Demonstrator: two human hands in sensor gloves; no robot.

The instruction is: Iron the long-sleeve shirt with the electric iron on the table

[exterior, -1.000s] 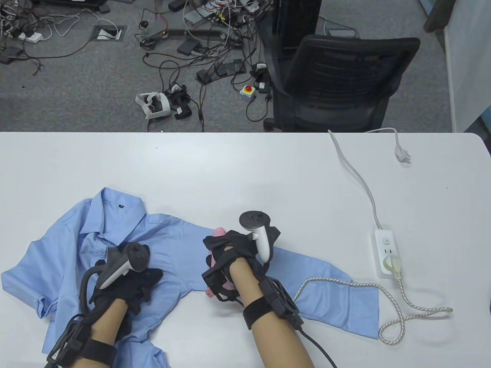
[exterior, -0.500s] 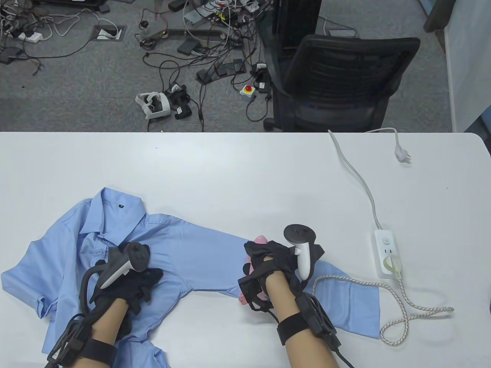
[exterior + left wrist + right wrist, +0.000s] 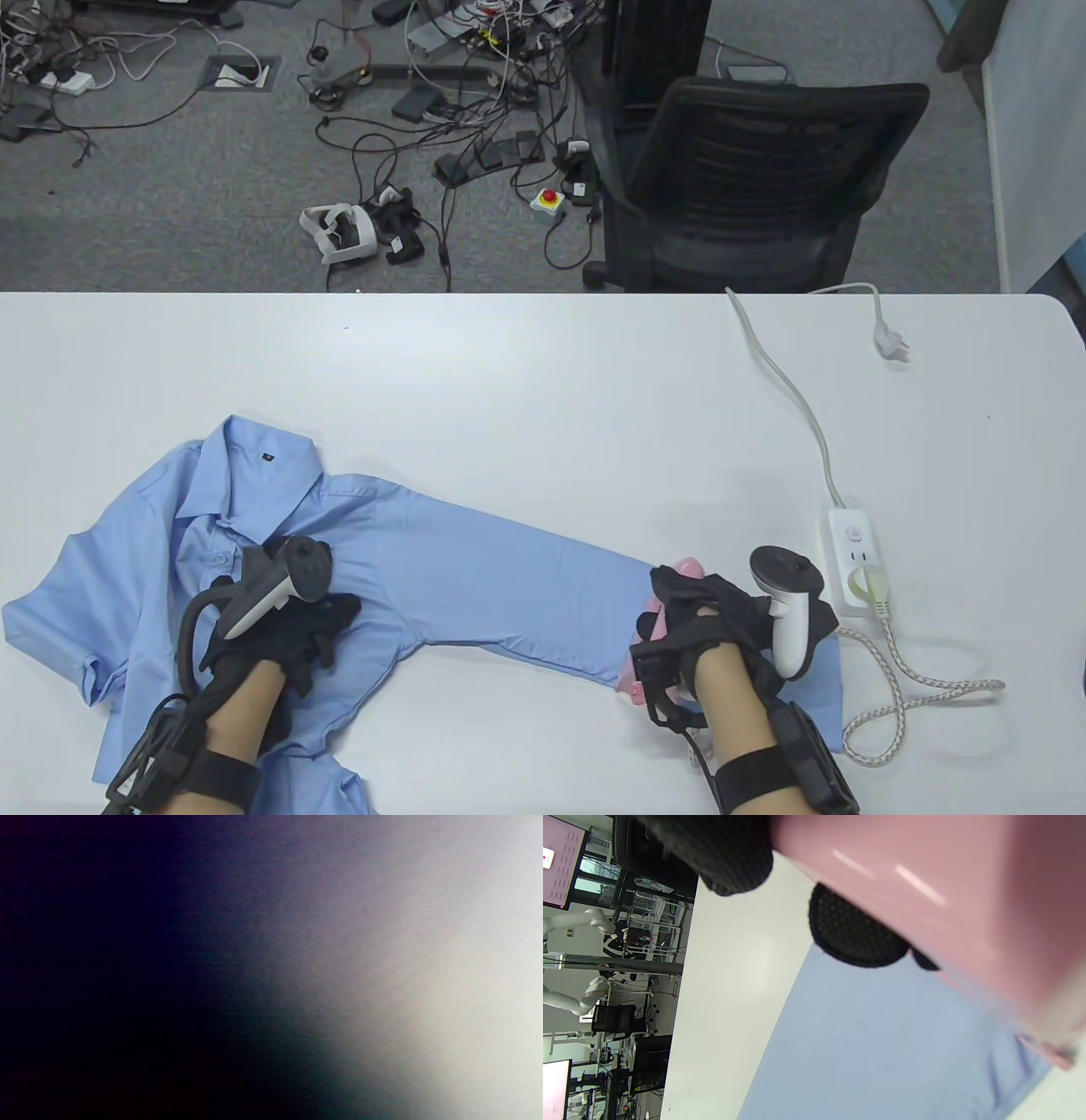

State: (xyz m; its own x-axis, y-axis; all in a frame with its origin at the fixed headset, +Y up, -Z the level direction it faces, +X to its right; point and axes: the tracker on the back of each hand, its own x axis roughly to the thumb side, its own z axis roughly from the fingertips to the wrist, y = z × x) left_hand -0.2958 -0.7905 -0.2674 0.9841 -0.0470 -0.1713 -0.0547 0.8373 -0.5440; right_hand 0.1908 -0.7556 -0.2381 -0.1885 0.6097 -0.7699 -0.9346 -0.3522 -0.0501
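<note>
A light blue long-sleeve shirt point(image 3: 356, 543) lies on the white table point(image 3: 543, 373), one sleeve stretched out to the right. My right hand point(image 3: 713, 620) grips a pink electric iron point(image 3: 649, 624) that sits on the sleeve near its cuff end. In the right wrist view the pink iron point(image 3: 946, 899) fills the top right, with gloved fingertips point(image 3: 857, 929) around it and the blue sleeve point(image 3: 882, 1043) below. My left hand point(image 3: 280, 620) rests flat on the shirt's body below the collar. The left wrist view is dark and blurred.
A white power strip point(image 3: 857, 564) lies right of the sleeve's cuff, with the iron's braided cord point(image 3: 899, 688) looping from it by the table's right front. A white cable and plug point(image 3: 887, 340) lie at the back right. A black chair point(image 3: 747, 187) stands behind the table.
My right hand has slid the pink iron along the sleeve to the right, from near the armpit to the cuff end. My left hand has stayed pressing on the shirt.
</note>
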